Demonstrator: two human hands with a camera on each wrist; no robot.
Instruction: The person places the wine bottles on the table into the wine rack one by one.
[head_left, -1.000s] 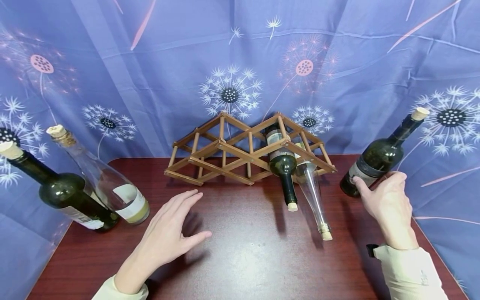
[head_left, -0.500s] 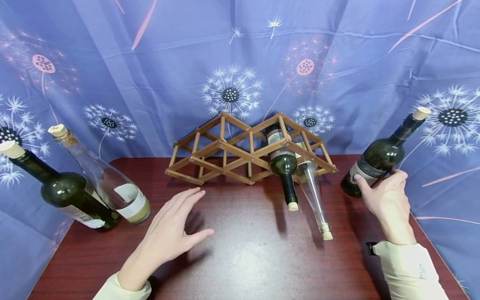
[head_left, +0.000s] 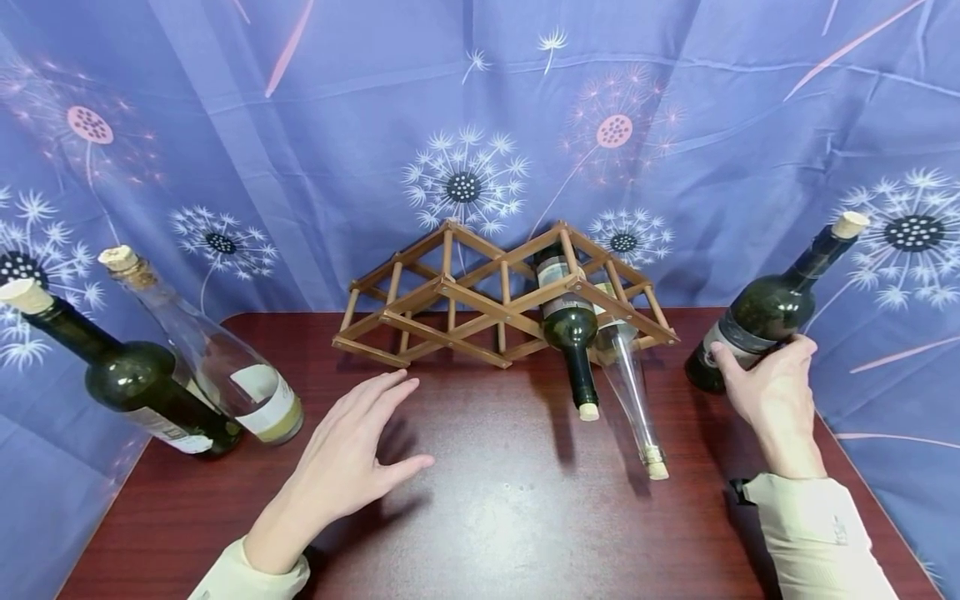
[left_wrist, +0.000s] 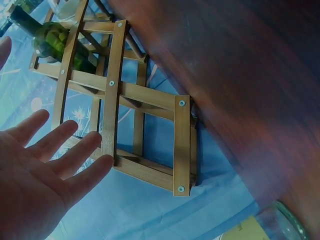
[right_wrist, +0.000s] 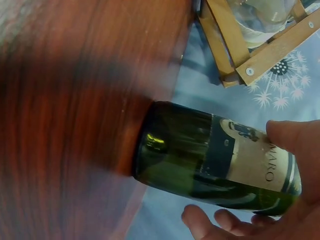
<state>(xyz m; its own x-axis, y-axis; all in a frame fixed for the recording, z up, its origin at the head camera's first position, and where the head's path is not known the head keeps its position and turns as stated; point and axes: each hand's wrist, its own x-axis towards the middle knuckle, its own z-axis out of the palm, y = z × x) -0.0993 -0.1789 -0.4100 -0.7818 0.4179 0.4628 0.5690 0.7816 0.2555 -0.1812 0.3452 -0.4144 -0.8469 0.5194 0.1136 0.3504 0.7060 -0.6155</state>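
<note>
At the right of the head view, my right hand (head_left: pixel 776 400) grips a corked dark green wine bottle (head_left: pixel 772 308). The thumb lies across its pale label (right_wrist: pixel 257 152), and the fingers curl along the far side. This bottle stands on the table, its base against the tabletop in the right wrist view. My left hand (head_left: pixel 341 450) hovers over the table with fingers spread and holds nothing. It is in front of the left end of a wooden wine rack (head_left: pixel 450 292). In the rack's right part lie a dark green bottle (head_left: pixel 572 333) and a clear bottle (head_left: pixel 626 383), corked necks pointing toward me.
On the left stand two more corked bottles, a dark green one (head_left: pixel 131 379) and a clear one (head_left: pixel 202 342) with a pale label. The reddish-brown table (head_left: pixel 517 525) ends at a blue dandelion-print cloth (head_left: pixel 337 125) behind and at both sides.
My right hand and wrist have shifted slightly forward at the bottle. The left hand has drifted a little to the right, still spread. The rack and its bottles stay put.
</note>
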